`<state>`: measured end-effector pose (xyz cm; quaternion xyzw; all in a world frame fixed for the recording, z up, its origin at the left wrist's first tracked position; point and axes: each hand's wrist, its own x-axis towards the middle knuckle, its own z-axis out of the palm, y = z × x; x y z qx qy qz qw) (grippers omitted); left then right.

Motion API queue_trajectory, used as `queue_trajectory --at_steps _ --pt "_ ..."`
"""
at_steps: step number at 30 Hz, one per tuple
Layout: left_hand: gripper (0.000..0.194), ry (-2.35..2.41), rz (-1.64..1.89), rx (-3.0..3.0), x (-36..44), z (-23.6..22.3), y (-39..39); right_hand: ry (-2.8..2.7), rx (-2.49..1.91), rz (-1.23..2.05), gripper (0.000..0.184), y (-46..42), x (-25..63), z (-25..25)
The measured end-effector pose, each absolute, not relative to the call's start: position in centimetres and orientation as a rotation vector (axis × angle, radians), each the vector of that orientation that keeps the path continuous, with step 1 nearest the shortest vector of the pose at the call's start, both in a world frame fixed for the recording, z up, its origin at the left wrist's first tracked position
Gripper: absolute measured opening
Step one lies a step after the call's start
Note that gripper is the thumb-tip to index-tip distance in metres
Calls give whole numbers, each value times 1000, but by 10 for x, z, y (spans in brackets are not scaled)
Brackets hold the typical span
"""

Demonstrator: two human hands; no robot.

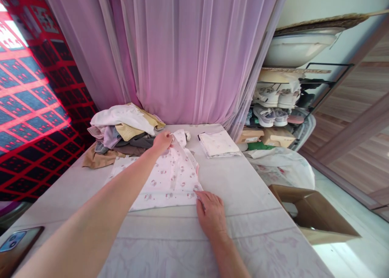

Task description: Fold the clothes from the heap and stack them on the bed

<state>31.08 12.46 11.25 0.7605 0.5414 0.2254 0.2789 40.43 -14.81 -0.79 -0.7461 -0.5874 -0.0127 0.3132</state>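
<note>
Nothing legible in frame. The cardboard box [251, 135] on the shelf has a white label [251, 139], too small to read. The white printed garment [170, 176] on the table shows small repeat motifs, no lettering I can make out. The folded packet [219, 143] beside it has no readable print either. The back of the phone [18, 245] shows no readable text.

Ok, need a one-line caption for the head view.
Left hand grips the top, right hand touches the hem of a pink-printed white garment on a cloth-covered table, beside a heap of clothes.
</note>
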Motion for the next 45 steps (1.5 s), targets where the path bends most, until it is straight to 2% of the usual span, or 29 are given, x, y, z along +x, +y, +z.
queue_trajectory --at_steps 3,9,14,20,28,34,41,45 --pt "26 1375 773 1860 301 139 132 -1581 -2013 -55 35 -148 404 -9" --pt "14 967 964 1610 276 173 115 -1631 -2109 -56 38 -148 402 -6" --pt "23 795 1026 1524 238 178 92 -1597 -2195 -114 34 -149 399 -2" --pt "25 915 1006 1581 164 146 40 -1557 -2238 -189 29 -149 399 -5" --pt "27 1202 745 1849 74 79 -14 -1578 -2238 -188 25 -148 401 -11" --pt "23 1226 668 1943 52 43 -8 -1599 -2147 -210 22 -146 405 -19" --pt "16 1296 631 2070 44 35 3 -1763 -2106 -262 43 -144 404 -13" --pt "15 1291 615 2086 45 29 11 -1768 -2144 -234 38 -144 401 -10"
